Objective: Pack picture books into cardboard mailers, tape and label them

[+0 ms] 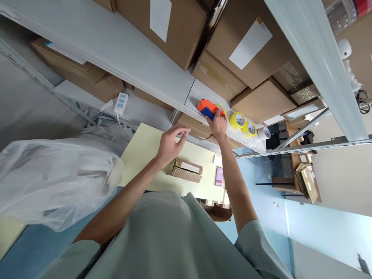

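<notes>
My right hand (218,124) reaches up to the grey shelf, its fingers closed around an orange and blue tape dispenser (207,106). A yellow tape roll is partly hidden behind the dispenser. To the right along the shelf edge stand yellow rolls of tape (237,120) and a white roll (264,133). My left hand (172,144) hovers over the pale yellow table (145,155), fingers loosely bent and apart from the thumb, with nothing in it. Below that hand a taped cardboard box (186,170) with a white label lies on the table.
Cardboard boxes (226,73) fill the shelf above and behind the tape. A white power strip (121,103) rests on the lower shelf. At left bulges a large translucent plastic bag (61,178). A metal rack post (322,69) slants down on the right. A pink item (219,176) lies on the table.
</notes>
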Available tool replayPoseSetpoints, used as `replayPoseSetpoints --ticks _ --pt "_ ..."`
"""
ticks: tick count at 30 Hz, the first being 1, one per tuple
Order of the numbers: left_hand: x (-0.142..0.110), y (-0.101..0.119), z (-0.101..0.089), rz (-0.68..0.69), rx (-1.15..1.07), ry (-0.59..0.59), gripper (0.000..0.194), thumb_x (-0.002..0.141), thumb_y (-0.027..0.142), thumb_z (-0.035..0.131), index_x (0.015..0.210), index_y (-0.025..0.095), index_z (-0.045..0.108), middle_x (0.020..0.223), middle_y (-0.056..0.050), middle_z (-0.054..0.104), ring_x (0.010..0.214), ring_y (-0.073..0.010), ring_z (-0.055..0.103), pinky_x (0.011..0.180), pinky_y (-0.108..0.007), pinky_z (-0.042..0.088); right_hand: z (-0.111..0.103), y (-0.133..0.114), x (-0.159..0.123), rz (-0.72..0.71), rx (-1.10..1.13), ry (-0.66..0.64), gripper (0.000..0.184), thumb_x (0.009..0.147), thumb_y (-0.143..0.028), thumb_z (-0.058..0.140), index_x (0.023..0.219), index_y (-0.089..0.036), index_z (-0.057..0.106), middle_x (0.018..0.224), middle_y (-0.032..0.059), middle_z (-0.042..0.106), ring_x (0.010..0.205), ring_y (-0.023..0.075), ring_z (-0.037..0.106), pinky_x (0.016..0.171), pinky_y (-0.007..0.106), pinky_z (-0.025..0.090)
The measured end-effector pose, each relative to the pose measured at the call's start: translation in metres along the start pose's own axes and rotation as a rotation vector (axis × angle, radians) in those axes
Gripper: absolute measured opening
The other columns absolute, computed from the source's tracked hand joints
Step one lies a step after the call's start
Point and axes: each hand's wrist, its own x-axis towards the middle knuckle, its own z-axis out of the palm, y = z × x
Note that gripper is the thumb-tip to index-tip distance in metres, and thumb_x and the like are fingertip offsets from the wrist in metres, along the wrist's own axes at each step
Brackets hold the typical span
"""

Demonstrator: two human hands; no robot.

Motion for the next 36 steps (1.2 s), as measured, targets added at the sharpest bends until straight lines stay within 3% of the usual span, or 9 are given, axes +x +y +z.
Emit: replayPoseSetpoints --ticks 5,9,14,22,30,36 --pt "-0.023 -0.004 -0.02 -0.08 -0.019 -0.003 0.024 0.11 0.03 0.058 0.123 0.027 0.078 0.124 -0.006 0.082 0.117 -0.0228 0.079 0.104 -0.039 0.068 -0.016 -0.023 -0.104 -0.049 0.015 -0.066 0.07 0.111 -0.075 0.049 0.154 -0.02 0.045 0.114 0.0214 0.08 0.104 0.0474 0.081 0.093 0.065 0.067" --pt "-0.037 0.0 -0.032 -0.126 -0.02 -0.039 0.033 0.11 0.039 0.063 0.141 0.03 0.071 0.137 -0.007 0.076 0.126 -0.0251 0.076 0.106 -0.041 0.069 -0.029 -0.044 -0.186 -0.07 0.066 -0.112 0.068 0.109 -0.08 0.048 0.147 -0.022 0.049 0.114 0.0223 0.079 0.103 0.0471 0.081 0.084 0.063 0.069" --pt "-0.052 0.0 -0.049 -0.095 -0.091 -0.176 0.037 0.106 0.041 0.068 0.142 0.031 0.071 0.136 -0.007 0.077 0.125 -0.0263 0.076 0.102 -0.041 0.069 -0.042 -0.062 -0.245 -0.067 0.062 -0.141 0.058 0.109 -0.077 0.055 0.139 -0.027 0.053 0.106 0.0169 0.08 0.097 0.0426 0.082 0.079 0.06 0.071" --pt "-0.062 -0.005 -0.065 -0.111 -0.13 -0.437 0.02 0.106 0.031 0.064 0.118 0.025 0.079 0.114 -0.005 0.084 0.101 -0.0208 0.078 0.093 -0.035 0.064 -0.07 -0.072 -0.275 -0.169 0.013 -0.285 0.049 0.109 -0.066 0.067 0.131 -0.024 0.055 0.108 0.0139 0.082 0.1 0.0348 0.083 0.081 0.046 0.069" --pt "-0.073 -0.012 -0.069 -0.121 -0.13 -0.476 0.014 0.104 0.029 0.064 0.099 0.025 0.077 0.098 -0.003 0.082 0.091 -0.0187 0.075 0.084 -0.031 0.06 -0.092 -0.084 -0.271 -0.073 -0.029 -0.547 0.058 0.098 -0.057 0.08 0.138 -0.021 0.058 0.119 0.0163 0.084 0.096 0.033 0.082 0.079 0.041 0.065" --pt "-0.087 -0.021 -0.067 -0.324 -0.201 -0.491 0.023 0.102 0.043 0.07 0.095 0.022 0.078 0.09 -0.003 0.08 0.078 -0.016 0.069 0.074 -0.028 0.055 -0.099 -0.101 -0.257 0.022 -0.048 -0.712 0.066 0.093 -0.06 0.084 0.143 -0.023 0.063 0.125 0.0128 0.085 0.103 0.0329 0.084 0.084 0.038 0.062"
